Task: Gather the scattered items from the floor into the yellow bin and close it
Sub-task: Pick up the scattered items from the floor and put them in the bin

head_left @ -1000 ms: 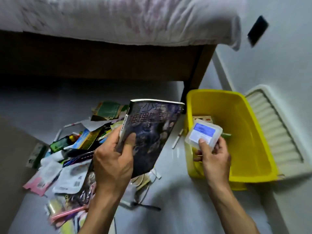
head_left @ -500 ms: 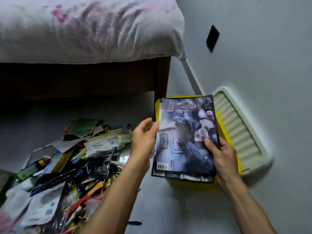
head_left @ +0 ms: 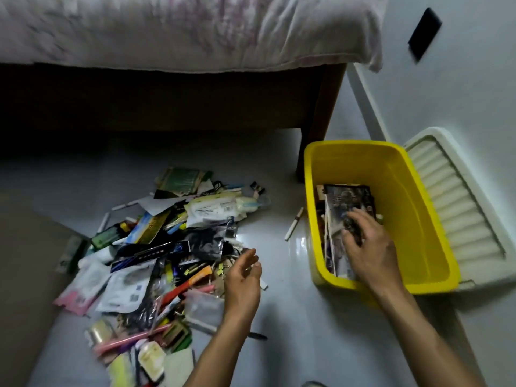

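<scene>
Open yellow bin (head_left: pixel 391 166), lid off, and the floor litter

A dark-covered magazine (head_left: pixel 346 199) leans inside the bin's left wall. The white ribbed lid (head_left: pixel 458 219) lies just right of it. Packets, pens and papers lie in a heap (head_left: pixel 156 247) to its left.

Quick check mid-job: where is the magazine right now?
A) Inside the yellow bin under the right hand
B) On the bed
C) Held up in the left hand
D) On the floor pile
A: the magazine lies inside the yellow bin, leaning against its left wall, with the right hand resting on it; the left hand hovers empty over the floor pile.
</scene>
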The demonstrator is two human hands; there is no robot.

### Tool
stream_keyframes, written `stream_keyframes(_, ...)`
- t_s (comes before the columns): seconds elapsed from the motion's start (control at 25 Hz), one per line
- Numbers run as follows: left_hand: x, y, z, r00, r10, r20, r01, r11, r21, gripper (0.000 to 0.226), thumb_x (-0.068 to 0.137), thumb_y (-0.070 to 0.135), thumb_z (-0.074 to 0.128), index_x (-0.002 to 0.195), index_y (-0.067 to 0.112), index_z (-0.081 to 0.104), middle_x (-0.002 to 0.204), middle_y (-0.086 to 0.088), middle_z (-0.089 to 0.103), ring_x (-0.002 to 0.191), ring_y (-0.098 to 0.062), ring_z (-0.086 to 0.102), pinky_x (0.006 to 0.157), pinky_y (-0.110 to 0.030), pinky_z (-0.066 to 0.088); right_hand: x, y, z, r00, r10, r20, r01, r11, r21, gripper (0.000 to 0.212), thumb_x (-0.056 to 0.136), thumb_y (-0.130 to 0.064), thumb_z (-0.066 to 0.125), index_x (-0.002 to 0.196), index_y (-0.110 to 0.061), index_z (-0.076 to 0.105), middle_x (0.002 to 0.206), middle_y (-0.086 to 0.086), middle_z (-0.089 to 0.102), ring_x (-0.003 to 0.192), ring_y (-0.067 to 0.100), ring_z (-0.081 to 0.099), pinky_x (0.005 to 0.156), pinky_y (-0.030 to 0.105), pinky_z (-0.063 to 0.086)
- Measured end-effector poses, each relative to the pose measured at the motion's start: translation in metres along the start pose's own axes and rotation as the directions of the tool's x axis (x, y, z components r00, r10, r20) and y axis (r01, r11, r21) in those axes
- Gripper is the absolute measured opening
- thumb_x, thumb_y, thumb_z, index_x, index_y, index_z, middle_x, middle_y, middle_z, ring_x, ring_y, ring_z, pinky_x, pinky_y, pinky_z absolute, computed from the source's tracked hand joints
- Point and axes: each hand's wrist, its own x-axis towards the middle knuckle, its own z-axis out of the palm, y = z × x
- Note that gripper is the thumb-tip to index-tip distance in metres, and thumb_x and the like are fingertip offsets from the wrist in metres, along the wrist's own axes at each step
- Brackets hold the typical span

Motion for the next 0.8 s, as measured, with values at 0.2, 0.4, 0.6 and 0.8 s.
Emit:
stream_keyframes(0.2,-0.008,-0.034,-0.062,0.99,-0.054,-0.13,0.067,0.993,0.098,0.03,0.095,0.008,0.057,0.122,0.021,0.064,0.123,0.0,0.066,0.108,-0.014,0.061,0.097,-0.034,0.051,-0.063,-0.07,0.075,0.951,-0.263,0.159,0.26,0.965,0.044,0.025,0.084,-0.004,0.065,0.107,-0.011,0.071,0.117,0.005,0.067,0.112,0.021,0.058,0.098,0.021,0.037)
stream_keyframes(0.4,0.014,-0.06,-0.13,0.972,-0.049,-0.231,0.12,0.945,0.305,0.027,0.096,0.013,0.056,0.119,0.024,0.063,0.123,-0.002,0.064,0.105,-0.016,0.061,0.086,-0.034,0.055,-0.086,-0.094,0.16,0.798,-0.237,0.554,0.267,0.963,0.027,0.042,0.086,-0.016,0.06,0.128,-0.021,0.057,0.132,-0.001,0.059,0.115,0.023,0.056,0.095,0.032,0.046)
stream_keyframes(0.6,0.07,-0.046,-0.175,0.919,0.222,-0.325,0.027,0.788,0.615,0.039,0.091,0.013,0.059,0.127,0.029,0.056,0.131,0.002,0.056,0.112,-0.013,0.05,0.089,-0.031,0.048,-0.026,-0.131,0.239,0.733,-0.326,0.598,0.459,0.885,-0.081,0.078,0.088,-0.029,0.06,0.154,-0.023,0.019,0.162,0.005,0.015,0.146,0.027,0.02,0.116,0.042,0.025)
stream_keyframes(0.8,0.149,-0.019,-0.21,0.953,0.286,-0.102,0.016,0.288,0.958,0.086,0.085,0.006,0.063,0.153,0.028,0.017,0.162,-0.006,0.015,0.148,-0.027,0.012,0.119,-0.051,0.001,-0.005,-0.136,0.291,0.633,-0.24,0.736,0.58,0.777,-0.245,0.082,0.088,-0.034,0.061,0.153,-0.025,0.012,0.16,0.008,0.021,0.14,0.034,0.026,0.109,0.048,0.032)
